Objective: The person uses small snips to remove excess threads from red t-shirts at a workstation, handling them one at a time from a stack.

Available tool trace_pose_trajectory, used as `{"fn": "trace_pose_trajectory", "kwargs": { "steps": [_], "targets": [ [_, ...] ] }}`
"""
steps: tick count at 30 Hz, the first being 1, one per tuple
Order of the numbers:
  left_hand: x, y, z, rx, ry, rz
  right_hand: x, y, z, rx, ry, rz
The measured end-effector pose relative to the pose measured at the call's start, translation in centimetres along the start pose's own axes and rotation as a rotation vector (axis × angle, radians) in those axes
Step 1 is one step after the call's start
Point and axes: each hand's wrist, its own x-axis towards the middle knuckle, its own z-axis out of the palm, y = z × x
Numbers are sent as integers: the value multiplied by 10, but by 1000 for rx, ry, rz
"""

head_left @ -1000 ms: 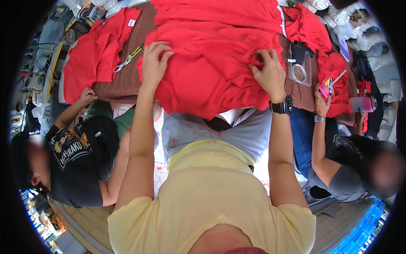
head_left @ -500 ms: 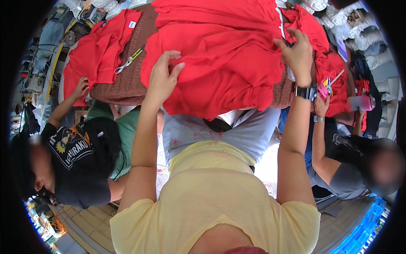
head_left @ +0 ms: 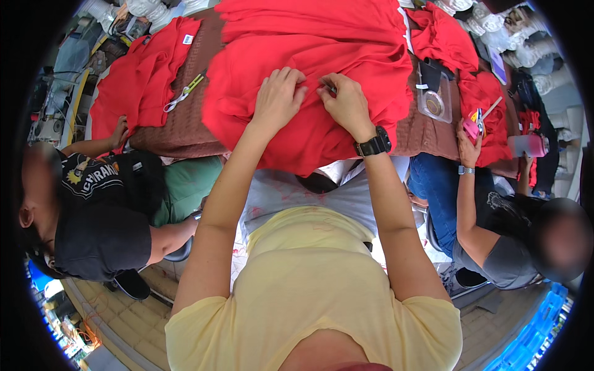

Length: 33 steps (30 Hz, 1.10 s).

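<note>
A large red garment (head_left: 322,68) lies spread over the brown table (head_left: 179,133) in front of me and hangs over its near edge. My left hand (head_left: 278,99) presses flat on the cloth with fingers curled at its middle. My right hand (head_left: 346,105), with a black watch on the wrist, pinches a fold of the same red cloth right beside the left hand. The two hands almost touch.
A person in a black shirt (head_left: 99,204) sits at my left, one hand on another red garment (head_left: 139,80). A person at my right (head_left: 495,210) holds a small pink thing (head_left: 473,127). A yellow-green clipper (head_left: 185,93), a clear round box (head_left: 433,102) and more red cloth (head_left: 489,105) lie on the table.
My hands were wide apart on the red garment's edges; both have come together at its middle, the right one now pinching the cloth.
</note>
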Motion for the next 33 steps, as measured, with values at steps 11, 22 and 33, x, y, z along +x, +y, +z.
{"fn": "trace_pose_trajectory", "kwargs": {
  "steps": [11,22,33],
  "targets": [
    [0,-8,6,-151,-67,-154,-10,14,-12,307,82,-1],
    [34,15,-46,-1083,-17,-463,2,-28,-30,293,89,-280],
    [27,49,-9,-731,-120,-149,-48,5,-80,380,295,203]
  ]
}}
